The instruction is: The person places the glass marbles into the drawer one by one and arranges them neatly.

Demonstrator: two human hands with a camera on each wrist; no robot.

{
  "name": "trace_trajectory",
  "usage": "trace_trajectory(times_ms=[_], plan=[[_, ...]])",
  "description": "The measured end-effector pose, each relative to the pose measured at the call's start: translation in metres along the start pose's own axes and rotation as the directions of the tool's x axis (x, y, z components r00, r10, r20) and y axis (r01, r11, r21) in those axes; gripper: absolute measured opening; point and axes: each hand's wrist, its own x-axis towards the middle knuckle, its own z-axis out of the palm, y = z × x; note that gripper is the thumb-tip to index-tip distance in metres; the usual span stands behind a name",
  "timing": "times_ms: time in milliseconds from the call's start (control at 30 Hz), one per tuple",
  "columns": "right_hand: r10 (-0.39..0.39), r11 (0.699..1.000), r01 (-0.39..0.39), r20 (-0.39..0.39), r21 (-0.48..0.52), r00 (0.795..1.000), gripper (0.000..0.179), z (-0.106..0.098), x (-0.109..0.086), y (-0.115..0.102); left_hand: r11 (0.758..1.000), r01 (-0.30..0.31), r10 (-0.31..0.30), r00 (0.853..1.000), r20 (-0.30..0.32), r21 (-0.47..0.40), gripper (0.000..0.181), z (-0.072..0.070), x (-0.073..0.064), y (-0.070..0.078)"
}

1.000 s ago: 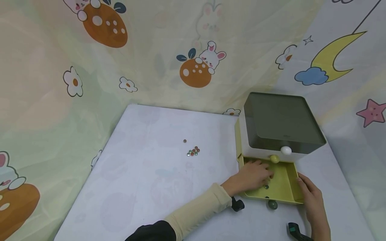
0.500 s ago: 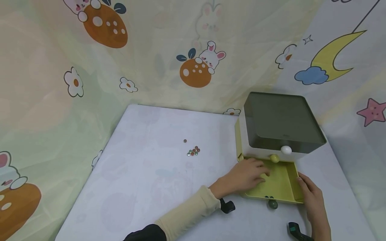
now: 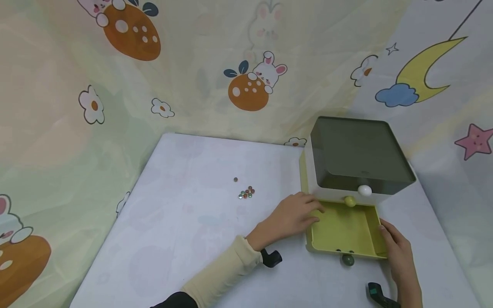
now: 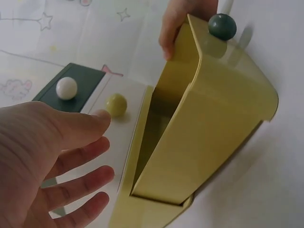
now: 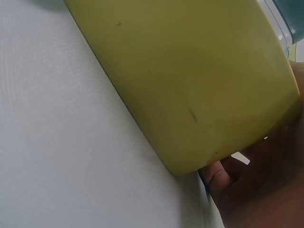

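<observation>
A pale yellow-green drawer [image 3: 343, 229] is pulled out from the lower part of a small drawer unit [image 3: 362, 154], its dark green knob [image 3: 348, 260] facing me. My left hand [image 3: 292, 216] hovers at the drawer's left rim; in the left wrist view its fingers are spread, with nothing between them. My right hand [image 3: 400, 252] grips the drawer's right side, a finger over the rim [image 4: 173, 28]. Two small dark beads [image 3: 338, 250] peek out at the drawer's front wall, mostly hidden. Several small glassy beads [image 3: 246, 193] lie clustered on the white table.
One stray bead [image 3: 236, 179] lies behind the cluster. A white knob [image 3: 364, 191] and a yellow knob [image 3: 349, 201] stick out from the unit above the drawer. The white table [image 3: 185, 205] meets a printed cloth backdrop [image 3: 192, 64] at its back edge.
My left hand has moved left, out of the drawer's interior to its left rim. The beads in the drawer now sit at its front wall. My right hand has stayed put.
</observation>
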Motion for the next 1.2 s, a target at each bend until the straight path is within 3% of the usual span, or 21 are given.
trace_trajectory(times_ms=[200,333,467,600,833,967,1200], plan=[[0.004,1.000,-0.004,0.001,0.007,1.000,0.071,0.000,0.000,-0.001,0.998,0.034,-0.036,0.998,-0.056,-0.046,0.025,-0.014,-0.016,-0.014],[0.010,1.000,-0.010,0.011,0.012,1.000,0.071,0.000,0.000,-0.001,0.988,0.060,-0.074,0.993,-0.096,-0.139,0.024,-0.016,-0.028,-0.027],[0.008,1.000,-0.008,0.006,0.009,1.000,0.071,0.000,-0.001,-0.001,0.963,0.079,-0.124,0.978,-0.165,-0.259,0.023,-0.015,-0.040,-0.040],[-0.001,1.000,0.002,-0.003,0.010,1.000,0.071,0.001,-0.001,-0.001,0.941,0.090,-0.183,0.947,-0.265,-0.327,0.024,-0.014,-0.051,-0.052],[0.003,1.000,-0.003,-0.001,0.020,1.000,0.071,0.001,-0.002,-0.002,0.938,0.131,-0.264,0.872,-0.413,-0.321,0.024,-0.011,-0.071,-0.068],[0.006,1.000,-0.006,0.000,0.018,1.000,0.072,0.001,-0.002,-0.002,0.928,0.187,-0.322,0.837,-0.443,-0.322,0.024,-0.009,-0.081,-0.078],[0.017,1.000,-0.017,0.001,0.020,1.000,0.072,0.001,-0.002,-0.001,0.887,0.275,-0.433,0.774,-0.461,-0.372,0.024,-0.006,-0.093,-0.091]])
